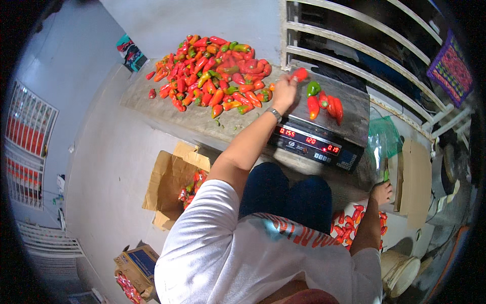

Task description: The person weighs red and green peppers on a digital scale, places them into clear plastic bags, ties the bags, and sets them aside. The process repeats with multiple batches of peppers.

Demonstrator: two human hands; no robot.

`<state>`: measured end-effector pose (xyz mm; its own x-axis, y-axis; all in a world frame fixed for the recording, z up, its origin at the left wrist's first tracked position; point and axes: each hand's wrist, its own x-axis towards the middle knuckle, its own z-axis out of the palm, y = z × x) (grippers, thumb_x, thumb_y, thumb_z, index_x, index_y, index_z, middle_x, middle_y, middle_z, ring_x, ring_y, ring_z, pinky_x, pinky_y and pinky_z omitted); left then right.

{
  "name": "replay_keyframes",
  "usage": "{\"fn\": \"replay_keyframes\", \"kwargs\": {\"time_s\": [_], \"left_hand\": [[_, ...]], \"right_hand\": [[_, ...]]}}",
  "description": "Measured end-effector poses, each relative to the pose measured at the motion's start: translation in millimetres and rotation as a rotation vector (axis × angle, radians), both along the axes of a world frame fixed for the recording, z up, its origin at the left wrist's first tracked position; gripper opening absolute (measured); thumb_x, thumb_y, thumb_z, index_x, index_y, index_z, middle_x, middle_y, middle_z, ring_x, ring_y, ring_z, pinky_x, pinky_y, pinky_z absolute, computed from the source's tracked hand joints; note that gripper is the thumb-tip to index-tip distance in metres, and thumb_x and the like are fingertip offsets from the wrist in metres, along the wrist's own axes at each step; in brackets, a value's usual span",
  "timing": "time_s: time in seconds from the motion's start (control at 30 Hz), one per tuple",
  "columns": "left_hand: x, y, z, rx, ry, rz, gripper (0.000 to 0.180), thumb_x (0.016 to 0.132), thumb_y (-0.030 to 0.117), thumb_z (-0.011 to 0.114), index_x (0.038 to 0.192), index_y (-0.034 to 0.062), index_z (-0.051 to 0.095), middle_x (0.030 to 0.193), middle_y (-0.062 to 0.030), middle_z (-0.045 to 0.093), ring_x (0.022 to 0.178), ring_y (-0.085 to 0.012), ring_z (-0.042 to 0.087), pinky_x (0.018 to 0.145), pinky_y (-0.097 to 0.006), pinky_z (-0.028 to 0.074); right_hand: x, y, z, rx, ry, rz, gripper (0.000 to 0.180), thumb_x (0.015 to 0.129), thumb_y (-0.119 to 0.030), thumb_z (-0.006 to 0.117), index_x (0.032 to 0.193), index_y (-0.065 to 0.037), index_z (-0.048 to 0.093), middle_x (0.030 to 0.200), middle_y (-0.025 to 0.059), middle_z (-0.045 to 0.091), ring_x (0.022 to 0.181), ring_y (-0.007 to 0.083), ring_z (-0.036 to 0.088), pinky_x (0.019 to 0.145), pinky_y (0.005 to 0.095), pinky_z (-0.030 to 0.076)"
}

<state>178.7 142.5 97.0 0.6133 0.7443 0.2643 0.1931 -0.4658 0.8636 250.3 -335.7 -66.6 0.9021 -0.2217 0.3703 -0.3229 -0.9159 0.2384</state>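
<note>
My left hand (285,95), with a watch (274,115) on the wrist, reaches over the left edge of a digital scale (349,133). Its fingers are closed on a red pepper (300,74) at the far side of the platform. Several other peppers lie on the scale, among them a green pepper (313,89) and a red-orange pepper (313,108). Red digits glow on the scale's front. Low on the right, my right hand (382,193) has its fingers apart beside a cardboard flap (416,183). A small green piece (386,175) shows just above it.
A large pepper pile (202,76) covers the concrete counter (147,96) left of the scale. Below stands an open cardboard box (164,185) with peppers; more peppers (349,225) lie by my right forearm. A clear green plastic bag (383,137), white bars (354,33) and a bucket (400,273) are at right.
</note>
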Motion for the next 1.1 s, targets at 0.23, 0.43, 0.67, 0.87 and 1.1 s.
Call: {"fn": "replay_keyframes", "kwargs": {"time_s": [0.23,0.43,0.67,0.87,1.1], "left_hand": [[-42,151,-78,-0.182,-0.076,0.421,0.032,0.079,0.024,0.057,0.092,-0.0048,0.054,0.083,-0.0217,0.060,0.083,-0.0332,0.059,0.074,-0.039,0.044],[-73,235,-75,0.078,0.243,0.511,0.034,0.074,0.018,0.057,0.106,0.0067,0.058,0.098,-0.0148,0.061,0.091,-0.0308,0.058,0.080,-0.039,0.045],[-104,303,-70,0.290,0.722,0.619,0.041,0.078,0.026,0.052,0.118,0.0190,0.049,0.122,-0.0107,0.048,0.109,-0.0341,0.044,0.090,-0.045,0.036],[-110,328,-81,0.343,0.404,0.568,0.031,0.082,0.023,0.052,0.103,0.0002,0.052,0.109,-0.0216,0.052,0.099,-0.0336,0.051,0.084,-0.045,0.040],[-143,244,-25,-0.919,-0.622,-0.317,0.025,0.090,0.021,0.047,0.104,0.0002,0.046,0.090,-0.0130,0.056,0.077,-0.0244,0.058,0.072,-0.038,0.051]], "right_hand": [[-3,10,15,0.022,0.137,-0.030,0.037,0.086,-0.022,0.035,0.122,-0.019,0.041,0.116,0.0017,0.046,0.102,0.0233,0.046,0.073,0.0436,0.043],[3,0,-1,0.003,0.139,-0.038,0.038,0.087,-0.025,0.035,0.124,-0.019,0.039,0.117,0.0025,0.045,0.104,0.0251,0.045,0.076,0.0459,0.043],[9,-5,-5,-0.062,0.217,-0.083,0.039,0.088,-0.025,0.033,0.127,-0.024,0.035,0.123,-0.0006,0.041,0.109,0.0241,0.043,0.081,0.0472,0.042],[14,-18,-17,-0.127,0.141,0.001,0.039,0.086,-0.022,0.037,0.125,-0.020,0.037,0.121,0.0034,0.041,0.108,0.0271,0.044,0.077,0.0447,0.045],[32,-28,-11,-0.140,0.316,-0.012,0.040,0.085,-0.027,0.041,0.124,-0.019,0.037,0.121,0.0039,0.041,0.109,0.0273,0.043,0.078,0.0474,0.044]]}}
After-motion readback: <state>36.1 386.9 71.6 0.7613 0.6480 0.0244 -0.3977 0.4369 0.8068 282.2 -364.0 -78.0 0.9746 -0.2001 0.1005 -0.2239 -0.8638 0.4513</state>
